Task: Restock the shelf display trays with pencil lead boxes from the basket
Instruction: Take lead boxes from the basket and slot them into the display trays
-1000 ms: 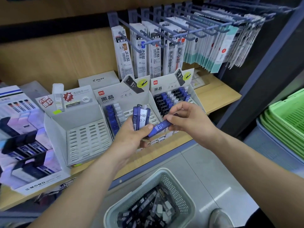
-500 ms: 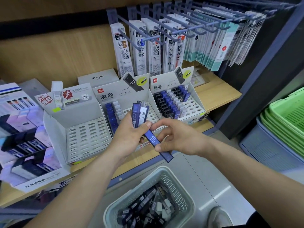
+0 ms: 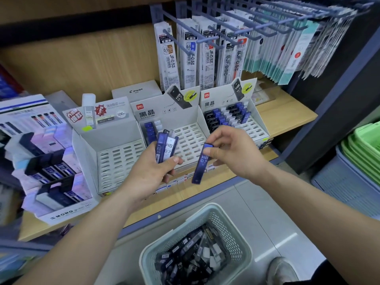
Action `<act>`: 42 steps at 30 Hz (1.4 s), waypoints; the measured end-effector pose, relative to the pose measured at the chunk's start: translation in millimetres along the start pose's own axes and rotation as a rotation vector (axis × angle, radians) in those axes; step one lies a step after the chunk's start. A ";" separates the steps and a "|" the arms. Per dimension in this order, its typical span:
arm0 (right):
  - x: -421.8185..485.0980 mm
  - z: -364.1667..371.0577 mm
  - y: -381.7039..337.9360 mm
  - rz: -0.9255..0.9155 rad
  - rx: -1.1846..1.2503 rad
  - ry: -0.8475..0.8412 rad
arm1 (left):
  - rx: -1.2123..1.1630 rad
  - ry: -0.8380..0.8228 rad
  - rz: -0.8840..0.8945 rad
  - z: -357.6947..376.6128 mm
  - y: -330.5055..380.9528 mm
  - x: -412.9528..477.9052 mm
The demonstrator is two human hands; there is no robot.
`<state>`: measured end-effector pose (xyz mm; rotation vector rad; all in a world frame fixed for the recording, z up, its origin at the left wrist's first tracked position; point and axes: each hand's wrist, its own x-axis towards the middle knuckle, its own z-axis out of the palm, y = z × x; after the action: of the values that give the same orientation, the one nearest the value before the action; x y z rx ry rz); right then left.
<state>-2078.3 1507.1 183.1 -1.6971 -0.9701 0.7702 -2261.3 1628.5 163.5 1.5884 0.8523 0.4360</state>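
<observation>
Blue box (image 3: 202,163) is hanging nearly upright, my right hand (image 3: 234,153) pinching its upper half between thumb and forefinger; my left hand (image 3: 150,173) is gripping more boxes (image 3: 166,148), fingers curled round them, basket (image 3: 236,235) sitting below both.

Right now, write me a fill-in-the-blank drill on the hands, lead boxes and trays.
The left hand grips a bundle of lead boxes, while the right hand pinches a single blue lead box marked HB ____.
The basket of loose lead boxes stands on the ____.
The right deli tray holds ____ boxes than the middle deli tray.
Missing: 0.7; floor; more.
</observation>
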 end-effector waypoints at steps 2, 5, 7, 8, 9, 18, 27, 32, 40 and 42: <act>6.7 5.0 0.9 -0.048 -0.064 0.036 | 0.012 0.003 -0.024 -10.4 -5.2 -5.9; 16.1 19.0 -1.2 -0.104 -0.130 0.063 | 0.014 0.003 -0.052 -27.1 -14.9 -15.2; 20.9 29.9 -4.8 -0.143 -0.174 0.062 | 0.017 0.012 -0.070 -37.6 -20.7 -21.2; 22.8 35.3 -7.0 -0.160 -0.194 0.052 | 0.017 0.019 -0.078 -42.2 -23.0 -24.1; 24.4 40.3 -8.5 -0.173 -0.212 0.037 | 0.016 0.028 -0.083 -46.7 -24.7 -26.8; 40.9 58.2 -9.0 -0.201 -0.290 0.010 | -0.007 0.059 -0.128 -68.4 -35.0 -42.5; 40.4 71.4 -5.5 -0.229 -0.312 -0.109 | -0.045 0.041 -0.167 -66.8 -37.0 -41.3; 42.9 72.2 -4.5 -0.325 -0.397 -0.107 | -0.074 0.040 -0.173 -63.5 -35.2 -40.4; 44.8 76.7 -1.1 -0.366 -0.427 -0.073 | -0.082 0.046 -0.176 -64.0 -35.0 -41.5; 45.8 75.5 -0.4 -0.345 -0.422 -0.075 | -0.086 0.050 -0.176 -64.4 -34.5 -41.6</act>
<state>-2120.3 1580.8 158.4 -1.7898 -1.5114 0.4205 -2343.4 1642.5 151.4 1.4151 0.9897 0.3825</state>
